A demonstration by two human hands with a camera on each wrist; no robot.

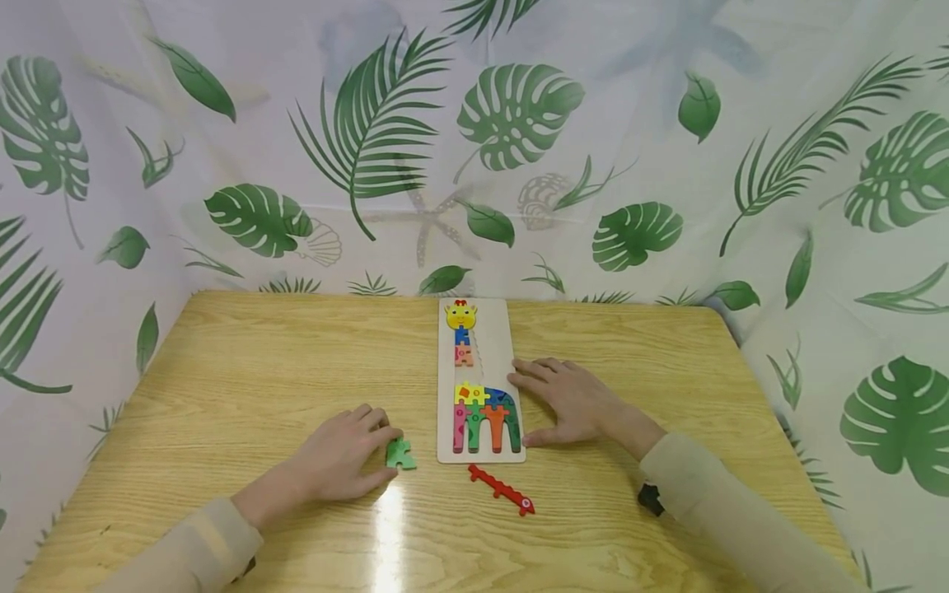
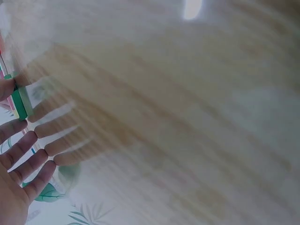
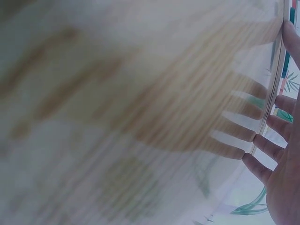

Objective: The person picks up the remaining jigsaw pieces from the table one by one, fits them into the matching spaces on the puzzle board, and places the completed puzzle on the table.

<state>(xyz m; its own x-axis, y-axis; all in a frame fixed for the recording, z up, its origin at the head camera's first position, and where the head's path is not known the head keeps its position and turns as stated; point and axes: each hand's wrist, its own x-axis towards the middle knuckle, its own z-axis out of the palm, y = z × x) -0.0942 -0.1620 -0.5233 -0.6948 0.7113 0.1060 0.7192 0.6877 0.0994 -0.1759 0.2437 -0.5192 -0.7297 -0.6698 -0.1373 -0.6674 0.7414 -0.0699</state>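
Note:
My left hand (image 1: 344, 453) pinches a light green puzzle piece (image 1: 400, 454) between thumb and index finger, low over the table left of the puzzle board. In the left wrist view, the piece's green edge (image 2: 18, 104) shows between thumb and index fingertip. The wooden giraffe puzzle board (image 1: 445, 420) holds a yellow head, blue and orange neck pieces, and body and leg pieces in several colours. A bare gap separates the neck pieces from the body. My right hand (image 1: 574, 401) rests at the board's right edge, fingers spread and fairly straight, fingertips along the rim.
A long red puzzle piece (image 1: 502, 489) lies slantwise on the wooden table (image 1: 296, 346), just below the board. Behind the table hangs a white cloth (image 1: 415, 206) printed with green leaves. The board's far end lies near the table's back edge.

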